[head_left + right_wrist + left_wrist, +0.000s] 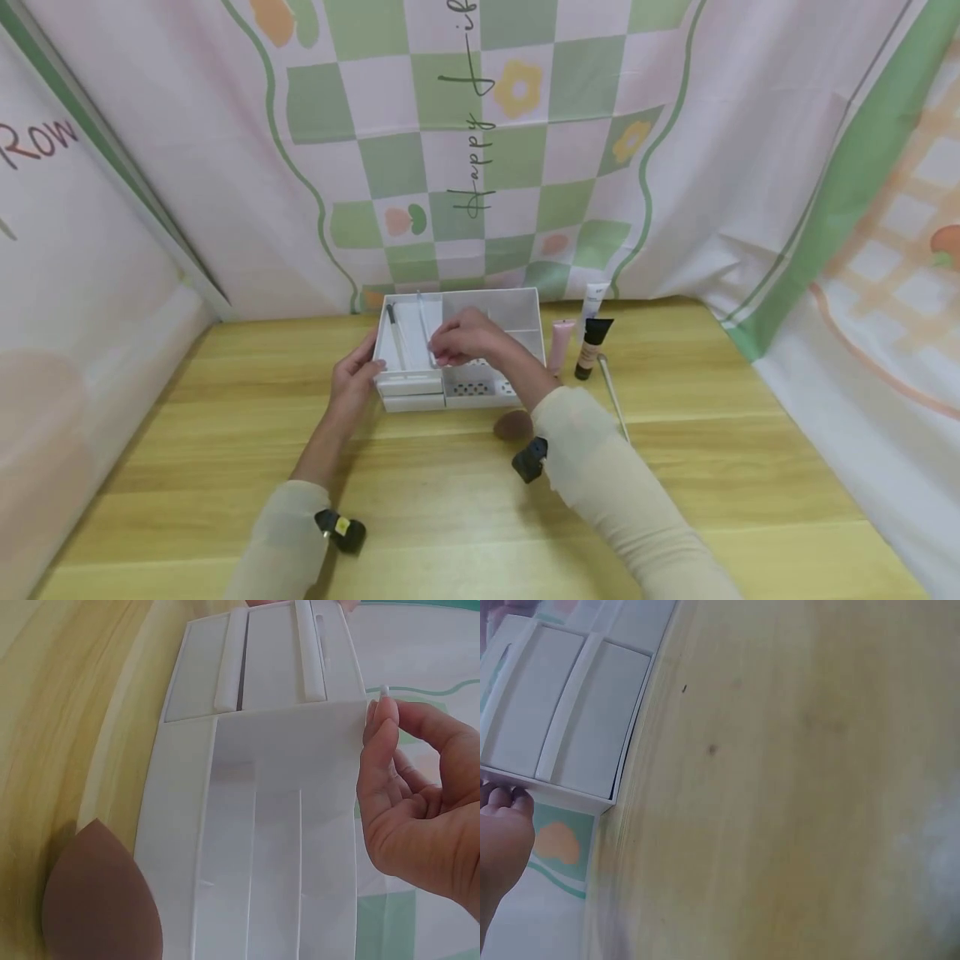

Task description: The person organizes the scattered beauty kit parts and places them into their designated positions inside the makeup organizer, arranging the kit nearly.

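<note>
A white plastic organizer [495, 321] with several compartments and two small front drawers [562, 735] stands mid-table. My left hand [354, 377] holds its front left corner, with fingertips [510, 801] on the edge. My right hand [467, 337] hovers over the organizer [277, 825] and pinches a thin white stick [422, 321] between thumb and fingers. The stick's tip [384, 689] pokes out above the fingertips [379, 724]. A black-tipped brush [393, 333] lies in the left compartment.
A brown makeup sponge [513, 425] lies in front of the organizer, close by in the right wrist view [97, 900]. To the right stand a pink tube [560, 344], a black-capped tube [592, 346] and a white tube [594, 300]. A thin wand [613, 398] lies on the wooden table [750, 467]. Cloth walls enclose three sides.
</note>
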`<state>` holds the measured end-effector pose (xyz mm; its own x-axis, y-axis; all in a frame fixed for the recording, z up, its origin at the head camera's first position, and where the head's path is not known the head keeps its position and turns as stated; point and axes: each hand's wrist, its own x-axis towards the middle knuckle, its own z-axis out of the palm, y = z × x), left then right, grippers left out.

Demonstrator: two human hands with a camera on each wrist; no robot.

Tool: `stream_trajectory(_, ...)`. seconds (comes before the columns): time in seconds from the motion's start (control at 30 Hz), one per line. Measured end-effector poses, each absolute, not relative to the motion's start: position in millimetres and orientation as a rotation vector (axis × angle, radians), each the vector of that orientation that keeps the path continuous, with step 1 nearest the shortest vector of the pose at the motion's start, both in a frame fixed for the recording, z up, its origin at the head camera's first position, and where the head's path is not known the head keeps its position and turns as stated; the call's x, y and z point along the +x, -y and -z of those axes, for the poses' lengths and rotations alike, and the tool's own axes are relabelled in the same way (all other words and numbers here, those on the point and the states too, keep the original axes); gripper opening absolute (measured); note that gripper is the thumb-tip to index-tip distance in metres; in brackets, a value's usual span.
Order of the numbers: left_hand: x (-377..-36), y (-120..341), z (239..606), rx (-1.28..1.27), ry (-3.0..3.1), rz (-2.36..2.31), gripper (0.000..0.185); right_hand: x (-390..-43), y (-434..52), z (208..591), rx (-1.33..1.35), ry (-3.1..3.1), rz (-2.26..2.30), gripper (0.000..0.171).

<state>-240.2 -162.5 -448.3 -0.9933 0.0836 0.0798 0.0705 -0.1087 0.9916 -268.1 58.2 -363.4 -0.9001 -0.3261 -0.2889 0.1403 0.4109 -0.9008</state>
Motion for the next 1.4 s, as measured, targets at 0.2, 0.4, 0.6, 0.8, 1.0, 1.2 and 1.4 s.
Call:
stream_trajectory(0.2,-240.2,162.6,448.4,0.204,-2.067,-2.345,0.06,-268.7,-51.6,359.4,-0.129,-2.234,1.536,0.025)
stream_trajectory(0.4,-240.3,163.3,449.9,0.238,-2.066,-2.353,0.061,-268.8,-47.0,355.0,-0.152,-2.324,1.462,0.023)
stream_trajectory(0.6,-239.7,163.3,449.3,0.227,-2.058,-2.354,0.061,-267.2,-42.8,351.9,-0.192,-2.463,1.306,0.02)
stream_trajectory(0.8,-240.6,163.4,449.4,0.207,-2.059,-2.362,0.062,-267.0,-33.9,348.4,-0.182,-2.542,1.187,0.013)
stream_trajectory(1.0,-240.5,162.6,449.6,0.218,-2.069,-2.357,0.061,-267.6,-25.3,345.5,-0.143,-2.604,1.062,0.021)
stream_trajectory(1.2,-240.9,162.7,450.0,0.214,-2.052,-2.374,0.062,-269.0,-20.0,345.7,-0.236,-2.718,0.822,0.031)
stream_trajectory(1.4,-241.3,162.3,449.6,0.211,-2.033,-2.383,0.062,-268.0,-16.7,347.2,-0.253,-2.766,0.742,0.034)
